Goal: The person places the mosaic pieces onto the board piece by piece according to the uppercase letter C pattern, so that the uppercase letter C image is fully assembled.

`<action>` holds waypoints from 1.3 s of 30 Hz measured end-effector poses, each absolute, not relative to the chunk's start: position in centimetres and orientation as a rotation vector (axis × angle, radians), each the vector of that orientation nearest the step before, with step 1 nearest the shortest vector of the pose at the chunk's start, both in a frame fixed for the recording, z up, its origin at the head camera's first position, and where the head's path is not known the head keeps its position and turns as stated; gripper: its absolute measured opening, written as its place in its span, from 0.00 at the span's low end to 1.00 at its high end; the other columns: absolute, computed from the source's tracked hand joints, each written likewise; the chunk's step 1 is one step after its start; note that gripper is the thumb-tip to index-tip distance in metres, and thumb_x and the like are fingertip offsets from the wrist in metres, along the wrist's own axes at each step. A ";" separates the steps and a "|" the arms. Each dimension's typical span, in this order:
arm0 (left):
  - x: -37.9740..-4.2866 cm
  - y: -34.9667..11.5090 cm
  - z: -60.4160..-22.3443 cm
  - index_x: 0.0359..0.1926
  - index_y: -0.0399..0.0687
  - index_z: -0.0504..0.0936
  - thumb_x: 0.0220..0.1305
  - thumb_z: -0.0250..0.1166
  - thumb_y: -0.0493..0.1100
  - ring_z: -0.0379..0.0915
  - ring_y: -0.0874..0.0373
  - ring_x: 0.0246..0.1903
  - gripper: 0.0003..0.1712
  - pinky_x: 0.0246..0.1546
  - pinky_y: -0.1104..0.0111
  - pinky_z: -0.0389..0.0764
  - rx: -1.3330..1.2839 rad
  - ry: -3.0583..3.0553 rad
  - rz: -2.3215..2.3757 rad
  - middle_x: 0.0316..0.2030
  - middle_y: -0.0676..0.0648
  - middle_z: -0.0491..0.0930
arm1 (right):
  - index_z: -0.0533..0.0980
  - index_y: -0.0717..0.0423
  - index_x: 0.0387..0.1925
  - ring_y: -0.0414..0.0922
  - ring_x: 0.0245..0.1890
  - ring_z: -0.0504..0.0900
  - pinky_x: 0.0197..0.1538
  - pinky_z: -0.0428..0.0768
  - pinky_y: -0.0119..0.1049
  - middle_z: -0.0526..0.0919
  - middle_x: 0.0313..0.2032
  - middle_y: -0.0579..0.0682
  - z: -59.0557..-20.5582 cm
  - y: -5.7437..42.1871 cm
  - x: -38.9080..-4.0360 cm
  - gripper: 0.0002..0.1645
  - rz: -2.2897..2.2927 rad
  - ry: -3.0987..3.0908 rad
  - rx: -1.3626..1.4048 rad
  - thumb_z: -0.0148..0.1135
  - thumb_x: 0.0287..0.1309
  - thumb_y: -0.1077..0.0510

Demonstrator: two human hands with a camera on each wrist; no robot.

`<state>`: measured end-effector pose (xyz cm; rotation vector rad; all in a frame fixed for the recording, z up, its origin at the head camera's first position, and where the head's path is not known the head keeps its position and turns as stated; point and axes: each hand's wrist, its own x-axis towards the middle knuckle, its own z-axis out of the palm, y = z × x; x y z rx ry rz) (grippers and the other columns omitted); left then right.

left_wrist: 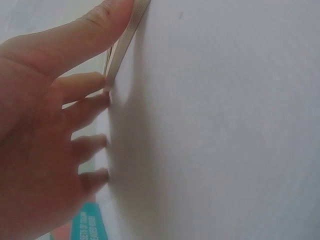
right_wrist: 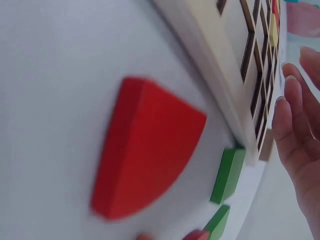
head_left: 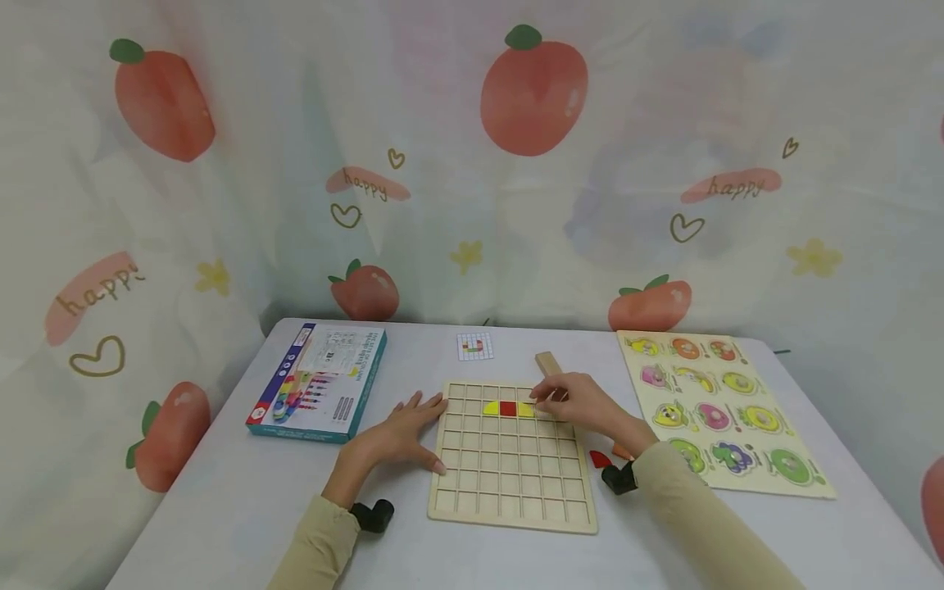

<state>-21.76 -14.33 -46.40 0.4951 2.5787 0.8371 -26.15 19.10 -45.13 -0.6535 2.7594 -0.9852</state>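
A wooden grid board (head_left: pixel 509 471) lies on the table. In its upper rows a red square block (head_left: pixel 508 409) sits between a yellow quarter-round block (head_left: pixel 492 408) and a second yellow quarter-round block (head_left: pixel 526 409). My left hand (head_left: pixel 401 434) spreads along the board's left edge; in the left wrist view the thumb (left_wrist: pixel 95 30) touches the rim. Over the upper right corner my right hand (head_left: pixel 583 400) has its fingertips close beside the right yellow block. The right wrist view shows its fingers (right_wrist: pixel 295 117) slightly bent, with no block between them.
Right of the board lie a red quarter-round block (right_wrist: pixel 150 150) and green blocks (right_wrist: pixel 228 175). A wooden strip (head_left: pixel 548 364) and a pattern card (head_left: pixel 475 347) are behind it. A boxed set (head_left: pixel 317 381) stands left, a fruit puzzle board (head_left: pixel 726 414) right.
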 end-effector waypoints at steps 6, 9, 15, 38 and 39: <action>-21.7 -14.4 -46.2 0.80 0.45 0.60 0.47 0.83 0.52 0.32 0.41 0.82 0.63 0.82 0.45 0.37 0.497 2.588 0.831 0.82 0.47 0.51 | 0.86 0.56 0.47 0.43 0.37 0.78 0.37 0.79 0.32 0.87 0.41 0.48 -45.0 20.7 -25.7 0.10 -0.970 2.769 -0.589 0.67 0.64 0.61; -21.7 -14.4 -46.1 0.79 0.45 0.60 0.47 0.84 0.51 0.33 0.41 0.82 0.62 0.82 0.45 0.38 0.494 2.588 0.828 0.82 0.46 0.52 | 0.86 0.55 0.47 0.44 0.38 0.79 0.37 0.80 0.32 0.86 0.41 0.49 -45.0 21.6 -25.4 0.10 -0.963 2.771 -0.559 0.67 0.65 0.60; -21.9 -14.4 -46.2 0.80 0.46 0.60 0.47 0.83 0.52 0.32 0.42 0.82 0.62 0.82 0.46 0.37 0.484 2.594 0.808 0.82 0.47 0.51 | 0.86 0.53 0.48 0.45 0.38 0.78 0.34 0.79 0.33 0.86 0.43 0.48 -45.0 23.4 -25.1 0.11 -0.950 2.770 -0.509 0.66 0.65 0.60; -21.8 -14.4 -46.5 0.80 0.45 0.59 0.47 0.84 0.52 0.32 0.41 0.82 0.63 0.81 0.45 0.37 0.524 2.592 0.827 0.82 0.46 0.51 | 0.80 0.56 0.40 0.44 0.30 0.73 0.32 0.74 0.32 0.79 0.33 0.48 -45.6 25.5 -24.9 0.13 -0.856 2.768 -0.422 0.75 0.55 0.61; -21.8 -14.3 -46.5 0.80 0.45 0.59 0.47 0.84 0.52 0.32 0.41 0.82 0.63 0.82 0.45 0.37 0.517 2.591 0.828 0.82 0.46 0.51 | 0.79 0.56 0.39 0.44 0.31 0.74 0.33 0.74 0.32 0.79 0.32 0.47 -45.6 25.6 -24.9 0.12 -0.868 2.764 -0.423 0.75 0.55 0.61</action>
